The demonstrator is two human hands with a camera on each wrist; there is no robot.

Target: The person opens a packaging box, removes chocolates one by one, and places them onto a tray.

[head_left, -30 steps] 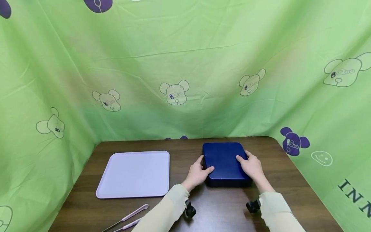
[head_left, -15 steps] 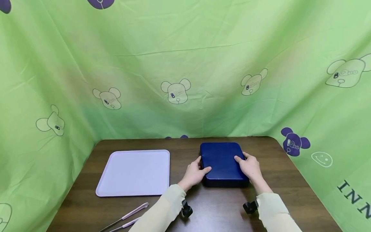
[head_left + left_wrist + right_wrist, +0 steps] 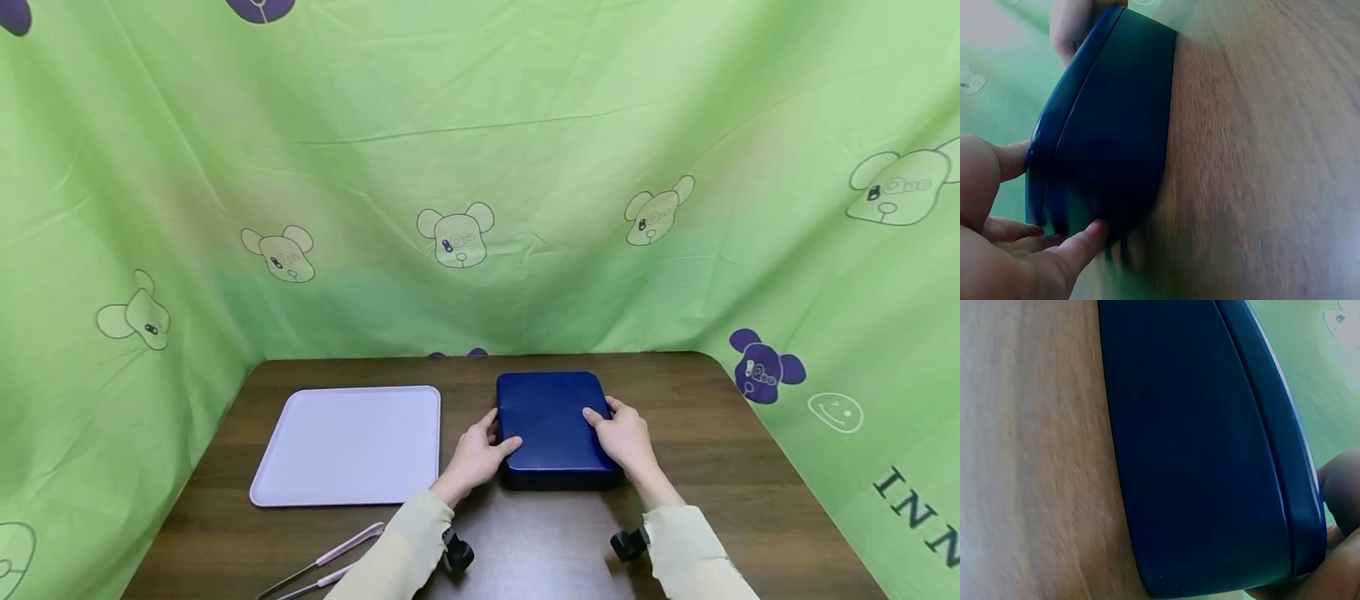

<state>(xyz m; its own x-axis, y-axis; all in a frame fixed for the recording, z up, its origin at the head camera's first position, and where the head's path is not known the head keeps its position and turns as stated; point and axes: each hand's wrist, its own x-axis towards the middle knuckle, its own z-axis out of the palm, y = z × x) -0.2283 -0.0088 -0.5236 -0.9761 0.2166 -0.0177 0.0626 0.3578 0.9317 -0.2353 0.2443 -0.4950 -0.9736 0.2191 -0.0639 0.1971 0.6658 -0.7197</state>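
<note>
gripped from both sides: left hand clasping the near left corner of the dark blue lidded box, thumb lying over the lid edge, fingers down the side wall; right hand mirroring it on the near right edge, thumb on top, fingers wrapped round the side. held this way, probably, to keep the box level and square between the palms. resting flat on the dark wooden table, right of centre, lid closed, so contents hidden. lying to its left, apart from it, a pale lilac tray with nothing on its surface. nearer the front left edge, pink-handled tongs, untouched. hanging behind and around, a green curtain with cartoon bears.

left wrist view: left hand low in the corner, thumb pressed on the lid rim, fingertips hooked against the bottom of the box wall; blurred lower edge. seen at the far top edge, part of the other hand. lid seam running unbroken along the side, seated fully.

right wrist view: box wall filling most of the picture, standing on the table; lid overlapping the base evenly. right hand showing only as fingertips at the lid rim, bottom right, in contact with it.
</note>
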